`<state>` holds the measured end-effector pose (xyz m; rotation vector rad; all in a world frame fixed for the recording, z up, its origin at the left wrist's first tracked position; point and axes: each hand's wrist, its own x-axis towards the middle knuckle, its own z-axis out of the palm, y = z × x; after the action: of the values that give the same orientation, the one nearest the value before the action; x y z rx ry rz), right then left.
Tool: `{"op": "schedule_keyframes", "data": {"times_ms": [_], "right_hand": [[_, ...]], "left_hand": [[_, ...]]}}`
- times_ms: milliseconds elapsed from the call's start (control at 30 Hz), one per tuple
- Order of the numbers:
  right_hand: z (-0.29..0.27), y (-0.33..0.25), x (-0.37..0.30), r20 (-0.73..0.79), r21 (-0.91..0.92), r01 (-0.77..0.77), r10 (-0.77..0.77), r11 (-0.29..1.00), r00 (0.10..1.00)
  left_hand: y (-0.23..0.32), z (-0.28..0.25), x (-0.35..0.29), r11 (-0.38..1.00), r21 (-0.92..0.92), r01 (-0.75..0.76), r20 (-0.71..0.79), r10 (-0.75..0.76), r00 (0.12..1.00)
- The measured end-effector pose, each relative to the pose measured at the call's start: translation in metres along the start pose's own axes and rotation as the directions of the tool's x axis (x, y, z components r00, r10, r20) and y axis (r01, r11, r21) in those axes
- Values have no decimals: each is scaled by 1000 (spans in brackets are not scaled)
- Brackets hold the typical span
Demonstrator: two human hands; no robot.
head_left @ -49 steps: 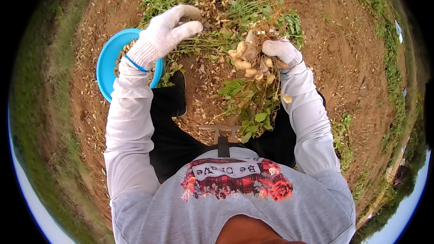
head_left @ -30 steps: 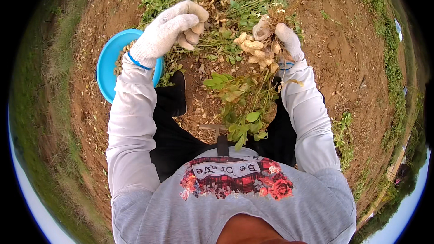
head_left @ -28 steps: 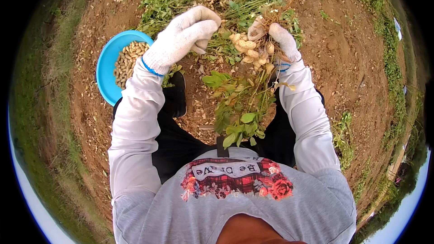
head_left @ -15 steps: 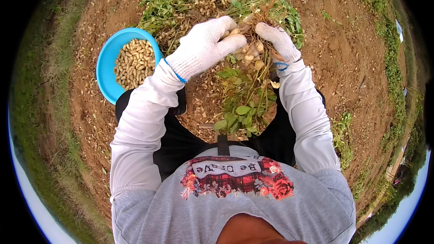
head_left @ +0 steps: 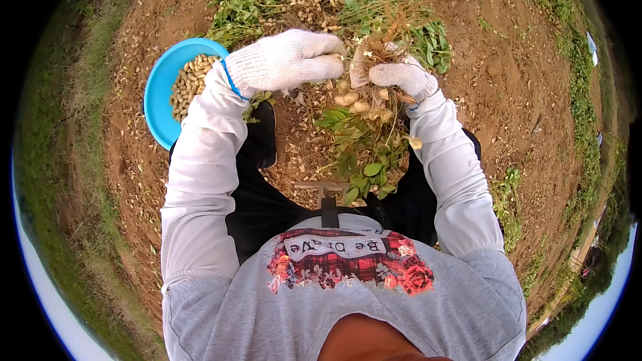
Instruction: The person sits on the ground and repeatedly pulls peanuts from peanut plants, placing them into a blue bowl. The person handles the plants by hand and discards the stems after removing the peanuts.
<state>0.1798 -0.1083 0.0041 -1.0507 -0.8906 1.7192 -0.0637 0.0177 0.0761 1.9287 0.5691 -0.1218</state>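
Note:
Both of my hands wear white knit gloves. My right hand (head_left: pixel 404 77) is closed around a peanut plant (head_left: pixel 372 168), its roots above the glove and its green leaves hanging toward my lap. Pale peanuts (head_left: pixel 360 103) cluster on it just below and left of those fingers. Close to the roots on the left is my left hand (head_left: pixel 291 60), palm down, fingers and thumb drawn together. Whatever lies between them, if anything, is hidden. Left of that wrist stands a blue basin (head_left: pixel 155 100) with many shelled-looking whole peanuts (head_left: pixel 187 85) inside, partly covered by my sleeve.
Beyond my hands lies a heap of pulled peanut plants (head_left: pixel 274 0) with pods among the stems. Brown soil (head_left: pixel 515 87) strewn with dry bits surrounds me. My dark shoe (head_left: pixel 262 135) is beside the basin. Grass (head_left: pixel 87 140) runs along the left side.
My left hand has drawn back left from the plant, its fingers now closer together. The peanut cluster has shifted slightly left and down, with my right hand still holding the plant.

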Motion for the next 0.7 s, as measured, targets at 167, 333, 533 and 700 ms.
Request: {"op": "schedule_keyframes", "data": {"times_ms": [167,333,533,700], "right_hand": [[-16,8,1,32,-14,-36,36,999,999],[-68,2,-18,127,489,204,-300,848,945],[-43,-2,-11,352,485,5,-200,875,914],[-78,40,7,124,313,250,-301,916,946]], "left_hand": [[-3,-12,-18,1000,-2,-23,6,23,1000],[-75,-80,-90,947,-147,285,-465,-320,825],[-135,-91,-85,485,624,613,-688,-33,725],[-50,-13,-1,980,68,-188,-389,200,899]]}}
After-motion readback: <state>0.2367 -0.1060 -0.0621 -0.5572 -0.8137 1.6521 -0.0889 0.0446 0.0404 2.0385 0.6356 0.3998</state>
